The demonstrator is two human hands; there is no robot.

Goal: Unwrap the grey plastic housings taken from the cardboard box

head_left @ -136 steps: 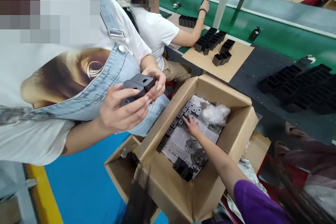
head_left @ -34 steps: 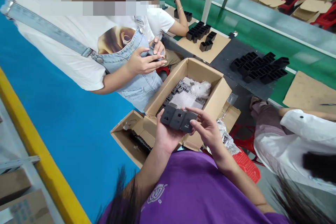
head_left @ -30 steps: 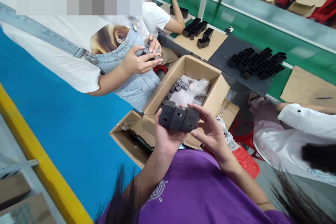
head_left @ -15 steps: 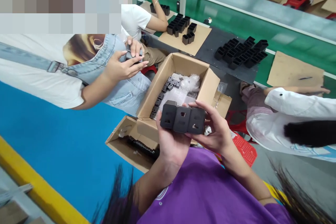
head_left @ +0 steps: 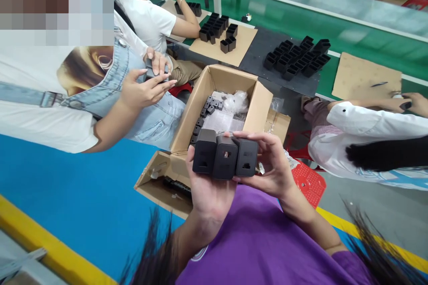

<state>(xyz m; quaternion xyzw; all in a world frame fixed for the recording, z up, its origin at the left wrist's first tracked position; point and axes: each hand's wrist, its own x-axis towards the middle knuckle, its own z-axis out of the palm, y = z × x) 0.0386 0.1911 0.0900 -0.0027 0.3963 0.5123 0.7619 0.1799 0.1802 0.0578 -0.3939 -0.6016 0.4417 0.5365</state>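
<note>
Three black plastic housings (head_left: 224,160) stand side by side between my hands, their ends with small cut-out slots facing me. My left hand (head_left: 212,198) supports them from below, its thumb along the left housing. My right hand (head_left: 270,162) grips the right one between thumb and fingers. The middle housing sits slightly lower than its neighbours. Just beyond them an open cardboard box (head_left: 262,102) contains several small black housings (head_left: 200,122), a clear plastic bag (head_left: 239,101) and a pale sheet.
A second cardboard box (head_left: 152,171) with a row of black parts lies at left. A co-worker's hands (head_left: 147,84) hold a dark housing. Across the bench, black housings (head_left: 297,58) stand grouped on a dark mat. A red stool (head_left: 309,182) is at my right; another person sits beyond it.
The three housings have shifted slightly left and down in view with both my hands, and the middle one now sits lower. The person at right has brought a hand back over the cardboard.
</note>
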